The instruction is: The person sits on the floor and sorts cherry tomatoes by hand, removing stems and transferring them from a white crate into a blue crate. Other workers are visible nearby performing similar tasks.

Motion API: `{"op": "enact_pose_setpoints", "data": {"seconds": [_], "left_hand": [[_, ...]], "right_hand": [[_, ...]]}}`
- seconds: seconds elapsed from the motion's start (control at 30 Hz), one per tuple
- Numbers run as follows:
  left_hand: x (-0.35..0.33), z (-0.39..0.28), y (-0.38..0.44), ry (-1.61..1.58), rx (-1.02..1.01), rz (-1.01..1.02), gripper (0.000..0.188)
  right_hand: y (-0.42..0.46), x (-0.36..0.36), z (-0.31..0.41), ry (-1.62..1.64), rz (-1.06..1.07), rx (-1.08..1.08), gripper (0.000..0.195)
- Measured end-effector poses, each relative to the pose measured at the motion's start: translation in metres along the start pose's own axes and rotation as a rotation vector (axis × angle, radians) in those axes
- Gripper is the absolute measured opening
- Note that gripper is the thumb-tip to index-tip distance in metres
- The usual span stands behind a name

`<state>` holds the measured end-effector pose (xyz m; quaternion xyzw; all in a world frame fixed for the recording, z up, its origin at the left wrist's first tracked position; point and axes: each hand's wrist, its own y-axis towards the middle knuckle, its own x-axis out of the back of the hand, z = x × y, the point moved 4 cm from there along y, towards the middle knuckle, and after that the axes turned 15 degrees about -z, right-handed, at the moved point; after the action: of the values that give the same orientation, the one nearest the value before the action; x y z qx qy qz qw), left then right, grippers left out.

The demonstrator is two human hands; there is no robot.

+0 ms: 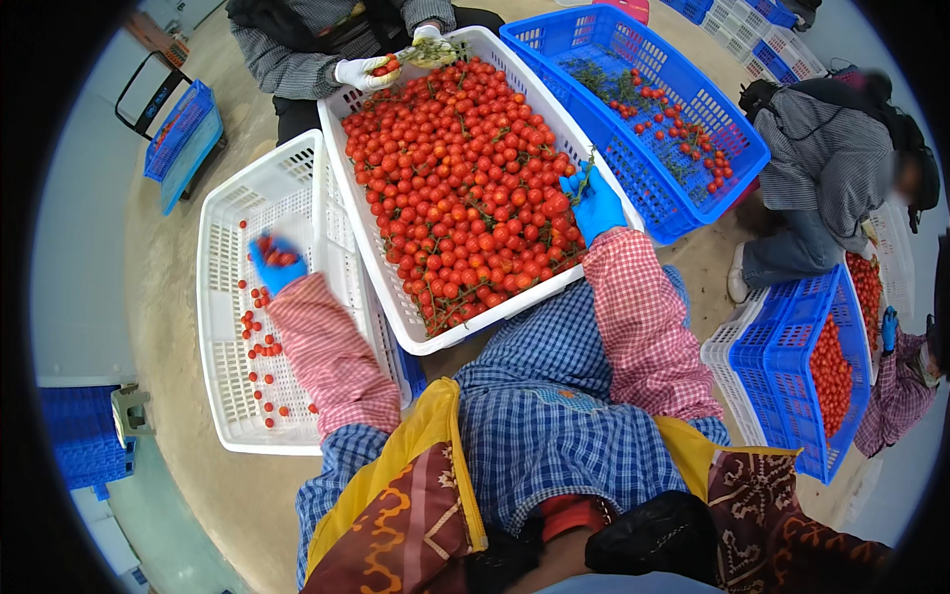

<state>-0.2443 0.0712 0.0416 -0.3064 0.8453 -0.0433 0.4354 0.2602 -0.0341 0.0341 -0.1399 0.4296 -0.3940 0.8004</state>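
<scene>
My left hand [276, 269], in a blue glove, is cupped around several cherry tomatoes [280, 256] above a white plastic crate [205, 327]. Loose tomatoes are scattered over that crate's floor. In its blue glove, my right hand [596, 206] grips a green tomato stem [583, 182] at the right side of a second white crate [453, 340]. A thick layer of red cherry tomatoes [460, 178], some still on green stems, fills this crate, which sits directly in front of me.
Across the crate, a person's white-gloved hand [369, 73] holds tomatoes. A blue crate [653, 215] with stems and scattered tomatoes stands at the upper right. Stacked crates [779, 364] are on the right, near other people. A hand cart [194, 167] bears a blue crate.
</scene>
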Motion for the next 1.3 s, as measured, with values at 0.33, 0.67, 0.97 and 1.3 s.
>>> {"op": "enact_pose_setpoints", "data": {"seconds": [0.33, 0.67, 0.97, 1.3], "left_hand": [[0.083, -0.061, -0.017, 0.823, -0.486, -1.035, 0.045], [-0.113, 0.217, -0.206, 0.906, 0.247, 0.924, 0.067], [-0.090, 0.247, -0.231, 0.969, 0.750, 0.874, 0.058], [-0.095, 0.243, -0.220, 0.871, 0.553, 0.752, 0.031]], "right_hand": [[-0.025, -0.017, -0.019, 0.000, 0.058, -0.102, 0.028], [-0.030, -0.032, -0.033, 0.156, 0.162, -0.254, 0.024], [-0.005, -0.011, -0.026, -0.145, 0.163, -0.068, 0.031], [-0.026, -0.021, -0.014, -0.133, 0.210, 0.095, 0.032]]}}
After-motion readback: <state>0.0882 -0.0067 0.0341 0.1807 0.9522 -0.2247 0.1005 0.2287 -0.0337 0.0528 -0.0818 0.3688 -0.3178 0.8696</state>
